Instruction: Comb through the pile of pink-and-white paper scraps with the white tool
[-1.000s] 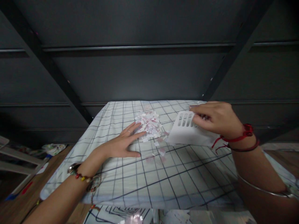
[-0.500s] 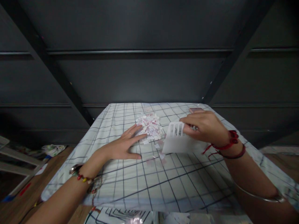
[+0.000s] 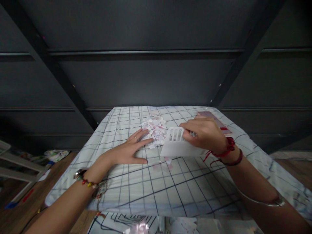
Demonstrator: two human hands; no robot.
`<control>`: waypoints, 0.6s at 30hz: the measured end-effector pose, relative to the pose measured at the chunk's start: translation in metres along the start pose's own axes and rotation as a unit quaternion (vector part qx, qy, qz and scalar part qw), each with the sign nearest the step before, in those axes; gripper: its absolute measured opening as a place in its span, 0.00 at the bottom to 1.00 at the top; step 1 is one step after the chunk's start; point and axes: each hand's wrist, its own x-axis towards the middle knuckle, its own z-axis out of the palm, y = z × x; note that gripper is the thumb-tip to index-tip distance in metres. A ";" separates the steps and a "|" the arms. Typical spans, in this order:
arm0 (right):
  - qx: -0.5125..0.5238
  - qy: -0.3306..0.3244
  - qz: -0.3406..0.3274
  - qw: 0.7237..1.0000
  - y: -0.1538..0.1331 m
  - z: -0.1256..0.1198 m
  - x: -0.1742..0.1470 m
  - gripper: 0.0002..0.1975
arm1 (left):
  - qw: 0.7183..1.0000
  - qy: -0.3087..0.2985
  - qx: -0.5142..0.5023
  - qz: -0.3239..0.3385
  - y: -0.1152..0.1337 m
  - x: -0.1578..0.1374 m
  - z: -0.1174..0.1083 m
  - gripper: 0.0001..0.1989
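Observation:
A loose pile of white and pinkish paper scraps point(image 3: 156, 128) lies on the checked cloth point(image 3: 138, 191). My left hand point(image 3: 133, 148) rests flat at the left edge of this pile, fingers spread and touching the nearest scraps. In my right hand point(image 3: 203, 133) is a white slotted plastic sheet point(image 3: 179, 148), gripped by its upper right part. The sheet leans with its long lower edge at the cloth, just right of the pile. A few stray scraps point(image 3: 168, 160) lie below that edge. Part of the sheet is hidden behind my right fingers.
A flat pinkish rectangular item point(image 3: 216, 120) lies at the table's right back. Dark panels point(image 3: 146, 81) rise behind the table. At the near edge, a blurred lower surface holds a shiny pinkish bundle point(image 3: 141, 228). A pale wooden frame point(image 3: 21, 177) stands at the left.
My right hand has moved left with the white plastic sheet, bringing it closer to the pile. More of the pinkish item behind it now shows. My left hand has stayed almost still.

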 end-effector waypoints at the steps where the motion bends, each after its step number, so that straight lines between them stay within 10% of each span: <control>1: 0.003 -0.007 0.001 1.000 0.002 -0.001 -0.001 0.12 | 1.000 0.000 -0.001 0.001 0.000 0.000 0.000 0.37; 18: -0.005 -0.120 0.033 0.992 0.021 -0.006 -0.009 0.14 | 1.000 0.012 0.001 0.019 -0.002 -0.001 0.002 0.37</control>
